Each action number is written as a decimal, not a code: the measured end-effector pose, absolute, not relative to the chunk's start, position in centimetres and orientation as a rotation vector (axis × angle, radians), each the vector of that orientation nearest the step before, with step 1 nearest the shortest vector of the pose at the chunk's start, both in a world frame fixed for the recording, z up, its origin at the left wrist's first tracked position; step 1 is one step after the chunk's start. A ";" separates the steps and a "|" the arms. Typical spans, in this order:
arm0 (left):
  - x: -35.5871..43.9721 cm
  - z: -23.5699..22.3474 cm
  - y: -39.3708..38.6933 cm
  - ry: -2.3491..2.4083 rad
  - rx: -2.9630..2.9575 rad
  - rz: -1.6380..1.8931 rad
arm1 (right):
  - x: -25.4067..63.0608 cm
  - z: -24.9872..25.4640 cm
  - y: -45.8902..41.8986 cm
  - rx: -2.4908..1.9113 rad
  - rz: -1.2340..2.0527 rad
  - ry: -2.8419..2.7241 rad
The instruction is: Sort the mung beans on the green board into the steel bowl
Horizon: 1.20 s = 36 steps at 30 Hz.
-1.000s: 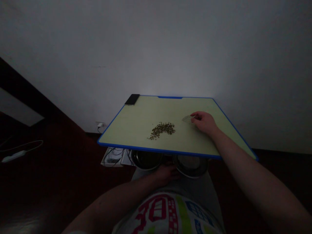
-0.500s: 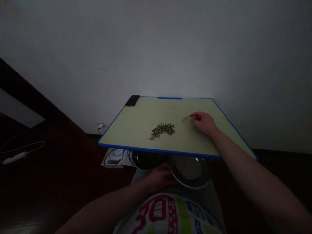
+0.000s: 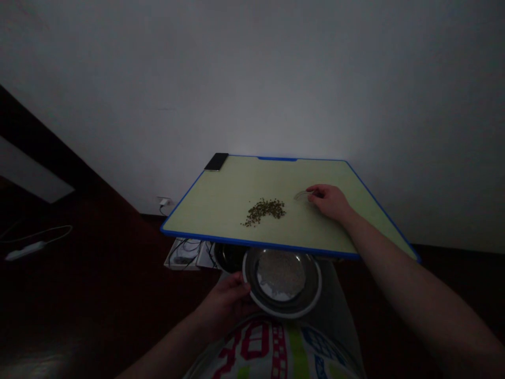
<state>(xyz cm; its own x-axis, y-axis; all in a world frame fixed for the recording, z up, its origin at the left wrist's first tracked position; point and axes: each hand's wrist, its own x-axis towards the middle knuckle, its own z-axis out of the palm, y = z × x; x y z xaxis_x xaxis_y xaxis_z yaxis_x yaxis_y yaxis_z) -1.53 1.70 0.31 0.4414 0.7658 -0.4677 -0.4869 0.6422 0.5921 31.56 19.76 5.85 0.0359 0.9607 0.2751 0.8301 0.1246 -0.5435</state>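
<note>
At the left rim of a round metal bowl (image 3: 314,296) in my lap, my left hand (image 3: 228,301) is closed, thumb on the rim. A pale, grainy patch with a white part shows inside the bowl; whether it is content or reflection is unclear. My right hand (image 3: 329,202) pinches a thin, curved, pale strip (image 3: 301,195), possibly clear plastic, just over the board. Left of that strip lies a curved heap of small greenish-brown grains (image 3: 265,210), apart from the hand. They rest on a pale yellow-green board table (image 3: 252,176) with a blue edge.
A dark phone (image 3: 216,162) lies at the table's far left corner. Below the near edge, a second metal bowl (image 3: 225,259) is partly covered. White boxes with cables (image 3: 185,252) sit under the table. A wall (image 3: 252,79) stands right behind it.
My left hand has moved left and taken hold of the bowl's rim. The bowl has shifted left, toward me, overlapping the other bowl more. My right hand has barely moved.
</note>
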 end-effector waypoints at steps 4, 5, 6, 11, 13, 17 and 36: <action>-1.7 0.8 0.5 0.823 0.372 0.831 | 30.8 5.9 20.0 -1.769 0.230 -1.892; -1.6 0.7 0.3 0.839 0.368 0.841 | 30.6 5.9 20.0 -1.773 0.217 -1.909; -1.5 0.6 0.1 0.856 0.366 0.851 | 30.3 5.9 20.1 -1.772 0.212 -1.927; -0.8 -0.7 -0.4 0.817 0.379 0.863 | 29.4 5.7 20.4 -1.701 0.253 -1.990; -0.6 -1.1 -0.5 0.765 0.388 0.879 | 29.4 5.6 20.5 -1.673 0.271 -1.999; -0.4 -1.4 -0.5 0.754 0.374 0.895 | 29.4 5.5 20.4 -1.619 0.297 -2.032; -0.6 -2.3 -0.2 0.736 0.394 0.890 | 29.8 5.7 19.2 -1.610 0.373 -2.101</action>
<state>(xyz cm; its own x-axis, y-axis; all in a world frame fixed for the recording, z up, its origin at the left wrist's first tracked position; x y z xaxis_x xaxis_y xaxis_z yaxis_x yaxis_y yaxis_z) -0.56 -0.25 -2.26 0.4117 0.8131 -0.4114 -0.5572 0.5819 0.5924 29.78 19.23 5.69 -0.2055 0.9589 0.1958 0.8328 0.2764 -0.4796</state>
